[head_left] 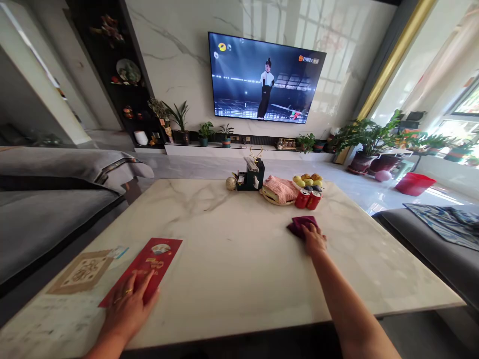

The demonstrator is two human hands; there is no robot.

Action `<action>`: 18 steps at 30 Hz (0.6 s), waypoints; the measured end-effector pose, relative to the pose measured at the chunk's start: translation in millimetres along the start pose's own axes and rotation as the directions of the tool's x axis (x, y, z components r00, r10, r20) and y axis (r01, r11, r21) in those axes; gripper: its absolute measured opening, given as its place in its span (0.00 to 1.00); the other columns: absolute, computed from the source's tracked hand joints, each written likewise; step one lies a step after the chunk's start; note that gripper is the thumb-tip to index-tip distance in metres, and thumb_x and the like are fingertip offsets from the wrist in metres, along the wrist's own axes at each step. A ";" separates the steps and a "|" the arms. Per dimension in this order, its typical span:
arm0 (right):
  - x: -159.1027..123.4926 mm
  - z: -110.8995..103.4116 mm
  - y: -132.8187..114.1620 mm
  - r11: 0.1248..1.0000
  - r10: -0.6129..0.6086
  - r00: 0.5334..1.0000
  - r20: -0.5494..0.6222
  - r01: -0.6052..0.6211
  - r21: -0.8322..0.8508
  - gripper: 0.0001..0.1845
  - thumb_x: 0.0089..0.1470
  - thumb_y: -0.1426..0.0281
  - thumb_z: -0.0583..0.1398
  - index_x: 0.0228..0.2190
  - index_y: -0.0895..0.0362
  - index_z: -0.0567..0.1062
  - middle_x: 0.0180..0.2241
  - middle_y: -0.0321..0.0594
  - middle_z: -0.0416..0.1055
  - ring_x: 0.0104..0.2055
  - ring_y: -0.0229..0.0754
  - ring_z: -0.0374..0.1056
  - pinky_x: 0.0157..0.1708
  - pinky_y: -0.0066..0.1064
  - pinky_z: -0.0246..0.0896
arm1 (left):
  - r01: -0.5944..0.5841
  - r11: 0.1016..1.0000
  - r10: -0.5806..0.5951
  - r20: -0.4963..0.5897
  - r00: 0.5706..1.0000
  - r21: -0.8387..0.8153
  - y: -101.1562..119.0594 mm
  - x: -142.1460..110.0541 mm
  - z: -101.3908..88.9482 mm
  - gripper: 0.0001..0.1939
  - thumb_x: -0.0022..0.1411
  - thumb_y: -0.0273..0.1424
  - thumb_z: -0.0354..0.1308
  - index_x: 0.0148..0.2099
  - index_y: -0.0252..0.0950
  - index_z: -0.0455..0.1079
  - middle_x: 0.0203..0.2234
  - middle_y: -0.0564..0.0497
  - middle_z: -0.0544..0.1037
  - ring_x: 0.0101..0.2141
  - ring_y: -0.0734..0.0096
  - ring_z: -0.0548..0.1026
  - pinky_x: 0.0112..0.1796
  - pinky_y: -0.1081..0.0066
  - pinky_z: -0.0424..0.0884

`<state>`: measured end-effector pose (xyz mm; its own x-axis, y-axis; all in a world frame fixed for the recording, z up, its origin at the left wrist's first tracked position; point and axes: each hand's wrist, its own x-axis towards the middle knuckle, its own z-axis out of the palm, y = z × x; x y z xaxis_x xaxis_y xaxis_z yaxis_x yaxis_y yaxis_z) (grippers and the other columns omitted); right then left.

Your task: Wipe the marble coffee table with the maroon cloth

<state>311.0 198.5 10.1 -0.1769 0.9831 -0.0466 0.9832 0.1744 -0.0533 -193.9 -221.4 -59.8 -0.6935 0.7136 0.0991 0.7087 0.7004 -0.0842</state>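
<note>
Big marble table fills most of the view, pale top mostly bare in the middle. Grey sofa runs along its left side, a second one at right with a blue cloth on it. TV on the far wall is on. Far table edge holds the clutter pushed out of the way: black organiser box, pink folded cloth on a plate, fruit bowl, two red cans just beside it. Red folder lies flat at near left edge, next to a tan patterned mat. Left hand lies flat, fingers spread, on the folder's near end, pinning it rather than gripping. Right hand, arm stretched well out, presses palm down on a dark red rag bunched flat against the tabletop, fingers pressing, not clenched. Hands well apart
</note>
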 end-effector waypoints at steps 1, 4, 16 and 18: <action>-5.0 -0.3 18.7 0.998 0.055 0.998 -0.010 -0.055 -0.013 0.35 0.73 0.71 0.49 0.75 0.39 0.60 0.79 0.47 0.50 0.76 0.56 0.50 0.66 0.51 0.54 | 0.009 1.000 -0.009 0.006 1.000 -0.006 1.3 -1.1 -1.7 0.35 0.75 0.44 0.42 0.78 0.38 0.61 0.78 0.33 0.56 0.72 0.37 0.64 0.69 0.46 0.60; -23.9 4.4 68.4 0.974 0.222 0.974 -0.047 -0.224 -0.031 0.35 0.72 0.72 0.44 0.75 0.45 0.61 0.78 0.56 0.51 0.75 0.61 0.54 0.61 0.55 0.56 | 0.022 1.000 -0.021 0.031 0.999 -0.020 4.5 -4.6 -6.4 0.35 0.76 0.45 0.43 0.79 0.39 0.59 0.78 0.32 0.54 0.73 0.37 0.61 0.69 0.44 0.59; -80.6 -4.6 -30.2 0.902 0.425 0.904 0.056 -0.428 0.061 0.41 0.65 0.70 0.52 0.77 0.44 0.57 0.75 0.58 0.55 0.73 0.67 0.60 0.58 0.55 0.66 | 0.022 0.998 -0.020 0.043 0.999 -0.065 8.2 -12.9 -16.8 0.36 0.76 0.47 0.50 0.80 0.42 0.57 0.78 0.30 0.54 0.74 0.33 0.58 0.70 0.44 0.55; -93.8 -1.7 -90.0 0.955 0.287 0.956 0.062 -0.290 0.060 0.42 0.66 0.72 0.52 0.78 0.45 0.55 0.76 0.56 0.53 0.74 0.64 0.59 0.62 0.54 0.65 | 0.019 0.996 -0.017 0.030 0.999 -0.085 7.9 -13.9 -15.9 0.36 0.75 0.46 0.51 0.79 0.41 0.58 0.78 0.29 0.55 0.74 0.32 0.58 0.70 0.44 0.54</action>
<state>239.2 90.7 21.0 0.1099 0.9864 -0.1220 0.9878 -0.1220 -0.0967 -176.6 -226.0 -46.1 -0.7089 0.7017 0.0712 0.7036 0.7106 0.0026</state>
